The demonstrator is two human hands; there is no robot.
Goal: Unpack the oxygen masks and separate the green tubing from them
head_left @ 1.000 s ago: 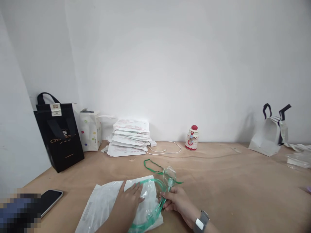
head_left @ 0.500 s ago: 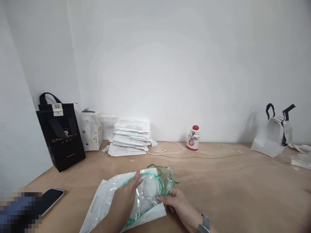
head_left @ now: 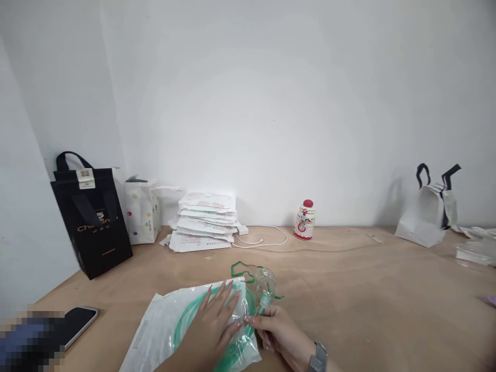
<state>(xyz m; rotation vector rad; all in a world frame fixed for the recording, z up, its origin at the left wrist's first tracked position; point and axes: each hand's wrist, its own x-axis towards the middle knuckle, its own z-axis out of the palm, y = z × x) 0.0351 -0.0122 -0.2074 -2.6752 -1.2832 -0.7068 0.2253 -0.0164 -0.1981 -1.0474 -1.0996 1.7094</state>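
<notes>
The plywood surface (head_left: 341,268) carried three carrier bags: a black one (head_left: 91,222), a dotted white one (head_left: 142,213) and a plain white one (head_left: 424,217), tilted at the far right. One stack of white packets (head_left: 203,222) sat by the wall, beside one white cable (head_left: 267,241) and one red-capped bottle (head_left: 305,220). One phone (head_left: 79,324) lay at the left. Nearest, a clear oxygen mask (head_left: 265,283) stood just past a plastic pouch (head_left: 166,330), its green tubing (head_left: 201,310) coiled on the pouch. The left hand (head_left: 211,328) pressed flat, fingers spread, on pouch and tubing; the right hand (head_left: 279,330) had a closed grip on the tubing just below the mask.
</notes>
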